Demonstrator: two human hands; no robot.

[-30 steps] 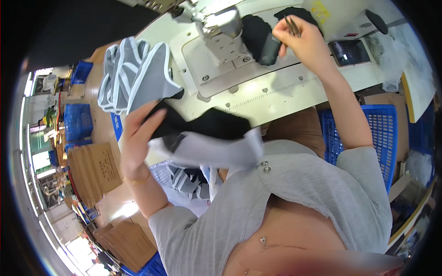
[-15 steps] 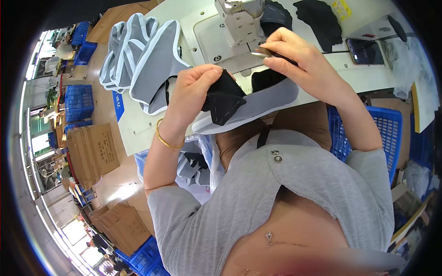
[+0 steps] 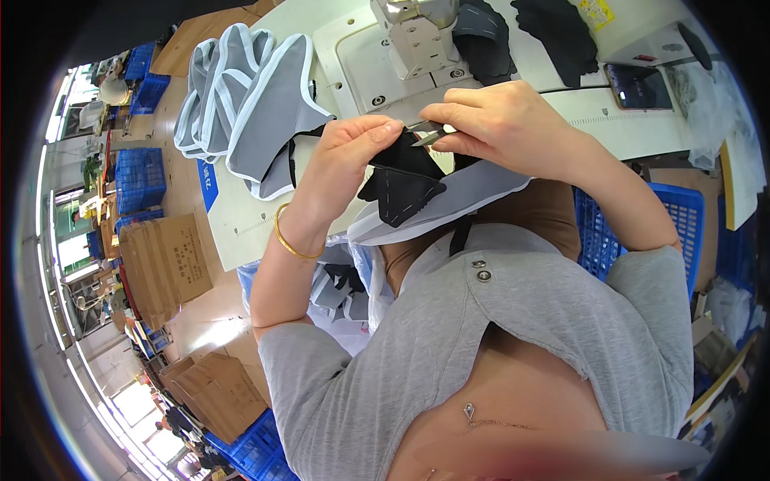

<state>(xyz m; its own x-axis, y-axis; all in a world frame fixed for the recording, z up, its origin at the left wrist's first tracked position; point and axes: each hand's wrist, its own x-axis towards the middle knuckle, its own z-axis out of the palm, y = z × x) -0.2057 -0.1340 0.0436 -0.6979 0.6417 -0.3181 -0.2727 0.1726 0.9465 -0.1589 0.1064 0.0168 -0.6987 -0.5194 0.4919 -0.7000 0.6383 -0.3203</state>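
My left hand (image 3: 350, 154) pinches the upper edge of a black fabric piece (image 3: 407, 192) with pale stitch marks. That piece lies against a grey fabric panel with light edging (image 3: 473, 192), which hangs over the table's front edge toward my lap. In my right hand (image 3: 499, 128) are small thread snips (image 3: 429, 138), their pointed blades apart at the black fabric beside my left fingertips. Behind both hands stands a sewing machine (image 3: 415, 40). Part of the snips is hidden by my right fingers.
Grey pieces with pale-blue edging (image 3: 269, 104) are piled at the left. Black fabric pieces (image 3: 553, 40) and a phone (image 3: 639, 86) lie at the right. A lined bin (image 3: 341, 293) with scraps stands below the table; a blue crate (image 3: 674, 224) is at my right.
My right hand has moved left and down, bringing the snips to the fabric by my left fingers. The black piece and grey panel have shifted slightly right.
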